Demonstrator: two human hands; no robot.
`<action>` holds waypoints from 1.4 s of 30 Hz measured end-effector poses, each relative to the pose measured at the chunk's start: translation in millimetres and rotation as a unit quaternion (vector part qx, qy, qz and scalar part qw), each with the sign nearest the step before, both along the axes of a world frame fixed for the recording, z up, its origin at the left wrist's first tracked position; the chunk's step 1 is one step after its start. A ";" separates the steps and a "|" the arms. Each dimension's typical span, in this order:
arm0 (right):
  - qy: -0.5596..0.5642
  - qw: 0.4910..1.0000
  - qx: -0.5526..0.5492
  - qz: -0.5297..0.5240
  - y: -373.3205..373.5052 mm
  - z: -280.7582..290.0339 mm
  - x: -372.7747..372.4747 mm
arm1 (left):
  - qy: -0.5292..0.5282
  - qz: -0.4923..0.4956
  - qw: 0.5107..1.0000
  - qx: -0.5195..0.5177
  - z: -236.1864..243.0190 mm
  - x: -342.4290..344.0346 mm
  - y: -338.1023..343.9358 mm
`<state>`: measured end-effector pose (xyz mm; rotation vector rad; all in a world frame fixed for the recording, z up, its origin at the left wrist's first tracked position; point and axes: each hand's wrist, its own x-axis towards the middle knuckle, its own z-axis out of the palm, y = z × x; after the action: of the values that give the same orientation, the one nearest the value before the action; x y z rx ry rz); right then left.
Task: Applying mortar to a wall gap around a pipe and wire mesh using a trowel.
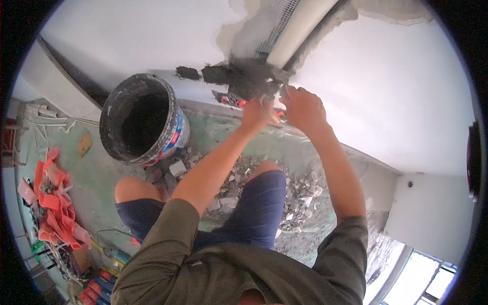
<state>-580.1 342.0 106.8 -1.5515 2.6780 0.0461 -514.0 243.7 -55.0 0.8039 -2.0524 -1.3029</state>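
Near: two bare knees in dark blue shorts, above grey rubble chips scattered on the green floor [96,178]. One black plastic bucket [144,118], mortar-stained inside, stands upright left of the knees. One heap of orange-red cloth strips [53,206] lies far left. Farther: left hand [255,113] and right hand [303,108] side by side at one patch of wet dark grey mortar [249,76] on the white wall, below one white plastic pipe [300,28]. Each hand's grip curled; contents cannot be told.

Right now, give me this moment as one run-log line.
left hand: at wet mortar on wall | right hand: beside it, by white pipe | bucket: on floor, left | rubble: below
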 end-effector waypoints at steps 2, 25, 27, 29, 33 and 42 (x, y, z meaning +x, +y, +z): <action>0.010 0.999 0.000 0.040 9.7 13.4 7.5 | 0.013 0.002 1.000 0.006 -4.7 2.0 -3.9; 0.074 0.995 0.059 0.024 71.5 21.0 3.9 | 0.048 0.018 0.999 -0.010 -19.7 -16.9 3.7; 0.093 0.992 0.071 0.037 57.1 16.2 -1.2 | 0.060 0.006 0.997 0.040 -19.2 -14.7 4.4; 0.108 0.990 0.079 0.033 46.4 16.1 -10.7 | 0.079 -0.008 0.993 0.091 -18.9 -20.2 9.5; 0.059 0.993 0.096 0.022 44.3 36.1 -2.8 | 0.080 0.009 0.989 0.123 -30.1 -20.3 -2.7; 0.010 0.999 0.039 0.013 23.9 24.4 -7.3 | 0.065 -0.007 0.991 0.115 -19.9 -20.2 0.3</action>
<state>-587.4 365.9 131.2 -1.5704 2.6365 0.1665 -534.2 244.0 -74.9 0.7810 -1.8319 -1.5772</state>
